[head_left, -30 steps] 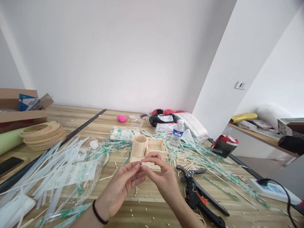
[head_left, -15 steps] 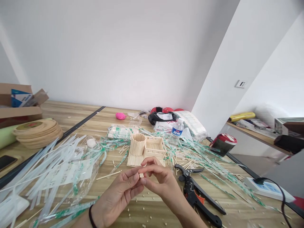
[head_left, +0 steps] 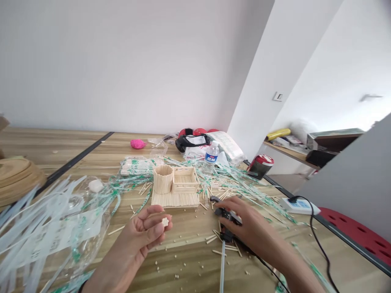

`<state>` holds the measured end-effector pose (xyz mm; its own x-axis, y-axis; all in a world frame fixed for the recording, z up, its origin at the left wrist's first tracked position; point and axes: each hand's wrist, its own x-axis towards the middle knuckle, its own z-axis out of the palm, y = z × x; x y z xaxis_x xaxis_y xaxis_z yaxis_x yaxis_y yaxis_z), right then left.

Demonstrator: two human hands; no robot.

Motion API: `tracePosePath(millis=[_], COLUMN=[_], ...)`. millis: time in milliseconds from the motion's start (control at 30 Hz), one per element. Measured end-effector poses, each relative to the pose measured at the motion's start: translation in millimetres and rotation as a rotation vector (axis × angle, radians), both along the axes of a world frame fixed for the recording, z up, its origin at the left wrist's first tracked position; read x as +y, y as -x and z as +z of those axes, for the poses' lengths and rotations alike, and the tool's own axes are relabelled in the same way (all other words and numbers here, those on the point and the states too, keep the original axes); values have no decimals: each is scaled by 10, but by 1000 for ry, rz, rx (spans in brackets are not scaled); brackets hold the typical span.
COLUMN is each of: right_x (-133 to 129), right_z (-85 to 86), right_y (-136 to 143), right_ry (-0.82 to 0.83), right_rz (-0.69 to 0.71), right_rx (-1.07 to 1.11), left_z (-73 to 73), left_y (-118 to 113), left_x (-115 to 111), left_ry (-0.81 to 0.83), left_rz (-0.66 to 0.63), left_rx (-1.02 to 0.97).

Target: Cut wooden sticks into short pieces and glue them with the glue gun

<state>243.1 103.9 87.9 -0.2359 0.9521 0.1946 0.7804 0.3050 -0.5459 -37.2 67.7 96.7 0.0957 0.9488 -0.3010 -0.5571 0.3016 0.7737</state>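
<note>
My left hand pinches a small flower-shaped cluster of cut wooden stick pieces between thumb and fingers. To the right, my right hand is closed round a black glue gun. A translucent glue stick juts from it towards me, and a black cable trails off. A dark cutter jaw shows just beyond that hand; the rest of the cutter is hidden. Behind both hands, a round stick cup and a rectangular stick box stand on a flat stick base.
Loose sticks and tiny cut bits litter the wooden table. Clear plastic strips spread at left, near a stack of wooden discs. A water bottle stands behind the box. A power strip lies at right.
My right hand has left the small cluster, moved right and closed on the glue gun. The left hand still holds the cluster. The view has turned to the right.
</note>
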Motion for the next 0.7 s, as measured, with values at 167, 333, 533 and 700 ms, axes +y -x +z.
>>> tracePosePath(millis=[167,333,533,700], right_x=[-169,-68,5,-288], right_z=[-580,-748,-244,-68], right_y=[-456,-356,-120,327], right_ry=[178,168,144,446], right_rz=[-237,-265,-261,72], right_rx=[-223,-111,178,981], left_z=[220,328,306,272], left_y=[78,113,151,187], left_x=[-73,-145,-142,-124], left_ry=[-118,-160,-196,-197], left_rz=[-20,-40,-107,-93], left_rx=[238,267,306,378])
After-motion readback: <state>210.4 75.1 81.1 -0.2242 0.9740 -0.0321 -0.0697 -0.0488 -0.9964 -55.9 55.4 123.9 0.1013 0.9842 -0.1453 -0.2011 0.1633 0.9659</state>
